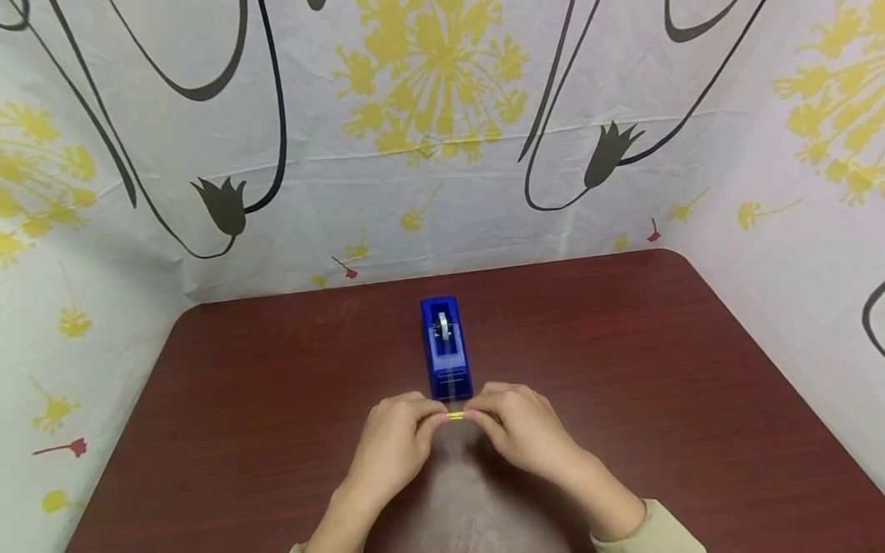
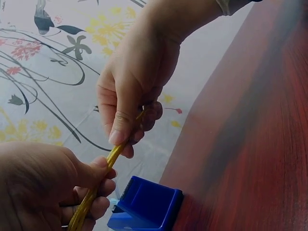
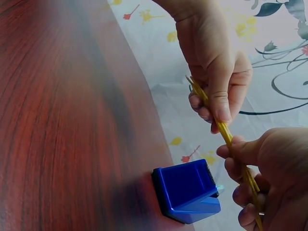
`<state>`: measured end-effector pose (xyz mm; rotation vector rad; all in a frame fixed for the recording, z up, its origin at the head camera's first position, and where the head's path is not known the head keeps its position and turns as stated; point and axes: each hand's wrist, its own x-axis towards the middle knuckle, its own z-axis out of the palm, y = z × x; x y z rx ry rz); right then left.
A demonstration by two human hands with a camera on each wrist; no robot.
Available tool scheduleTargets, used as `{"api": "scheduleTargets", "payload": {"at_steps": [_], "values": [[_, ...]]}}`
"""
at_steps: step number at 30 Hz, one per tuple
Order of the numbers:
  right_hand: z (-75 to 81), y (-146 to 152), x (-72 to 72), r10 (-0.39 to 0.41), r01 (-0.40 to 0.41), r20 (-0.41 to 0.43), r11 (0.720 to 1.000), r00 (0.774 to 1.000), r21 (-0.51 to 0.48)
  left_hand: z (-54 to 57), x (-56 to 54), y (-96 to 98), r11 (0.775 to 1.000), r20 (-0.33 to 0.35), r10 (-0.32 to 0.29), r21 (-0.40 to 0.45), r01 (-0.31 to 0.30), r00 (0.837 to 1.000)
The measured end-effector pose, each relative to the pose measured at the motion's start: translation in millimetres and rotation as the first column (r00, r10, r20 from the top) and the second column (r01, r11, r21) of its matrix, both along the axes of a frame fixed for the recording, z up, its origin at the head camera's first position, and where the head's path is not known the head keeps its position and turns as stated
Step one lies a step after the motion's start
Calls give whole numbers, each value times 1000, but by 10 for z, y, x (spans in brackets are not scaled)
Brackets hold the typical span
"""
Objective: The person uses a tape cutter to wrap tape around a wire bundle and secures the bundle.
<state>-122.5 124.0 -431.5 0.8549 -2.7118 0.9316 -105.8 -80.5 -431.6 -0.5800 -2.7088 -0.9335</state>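
Note:
A thin bundle of yellow strands (image 1: 456, 415) spans the small gap between both hands, just in front of a blue tape dispenser (image 1: 446, 351). My left hand (image 1: 398, 437) pinches one end of it between thumb and fingers. The other end is gripped the same way by my right hand (image 1: 521, 427). In the right wrist view, loose tips of the yellow bundle (image 3: 222, 129) stick out past the left fingers. The dispenser's toothed cutting edge (image 3: 210, 172) faces the hands, and a tape roll (image 1: 443, 327) sits in its well.
The dispenser stands on a dark red wood-grain table (image 1: 268, 386) with rounded back corners. Behind and beside the table hangs a white cloth (image 1: 316, 149) with yellow flower and grey stem prints.

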Motion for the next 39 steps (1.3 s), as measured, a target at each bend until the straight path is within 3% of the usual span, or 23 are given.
{"api": "scheduleTargets", "payload": {"at_steps": [4, 16, 26, 30, 34, 39], "values": [[-23, -1, 1, -6, 5, -44, 1000, 999, -13, 15, -1, -6, 1000, 11, -15, -22, 15, 1000], [-79, 5, 0, 20, -15, -225, 1000, 974, 23, 10, -30, -22, 991, -60, -53, -126, 45, 997], [-13, -23, -18, 10, -4, -134, 999, 991, 41, -38, -41, -10, 995, -132, -17, -103, 3, 991], [18, -33, -29, 8, 0, -81, 995, 997, 102, -65, -42, -1, 995, -163, -18, -102, 1, 986], [31, -30, -40, 26, -11, -86, 985, 996, 173, -77, -36, 5, 996, -172, -15, -94, -1, 985], [30, -24, -57, 28, -25, -20, 992, 999, 127, -86, -40, 7, 996, -181, -5, -94, -13, 983]]}}
